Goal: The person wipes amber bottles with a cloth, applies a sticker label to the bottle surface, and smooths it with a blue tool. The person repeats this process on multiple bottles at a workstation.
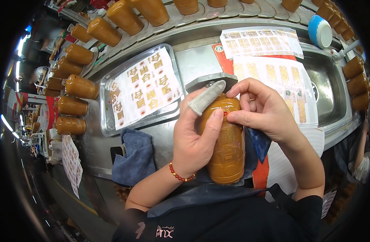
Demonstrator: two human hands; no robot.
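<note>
A glossy amber-brown bottle (pixel 228 161) with raised characters lies tilted in front of me, its neck pointing away. My left hand (pixel 195 137) is closed round its left side, a grey cloth finger cot (pixel 207 98) covering the index finger. On the bottle's shoulder, between my two thumb tips, shows a small red sticker (pixel 225 113). My right hand (pixel 263 109) has its thumb pressed beside that sticker and its other fingers curled near the neck. A grey metal plate (pixel 211 80) stands just beyond the neck, partly behind the finger cot.
To the left is a metal tray (pixel 106 117) with a sheet of gold stickers (pixel 146 86). More sticker sheets (pixel 273 76) lie right, beside a sink (pixel 334 88). Blue cloth (pixel 132 155) partly covers a phone (pixel 117 151). Brown bottles (pixel 125 18) line a conveyor (pixel 217 15) beyond.
</note>
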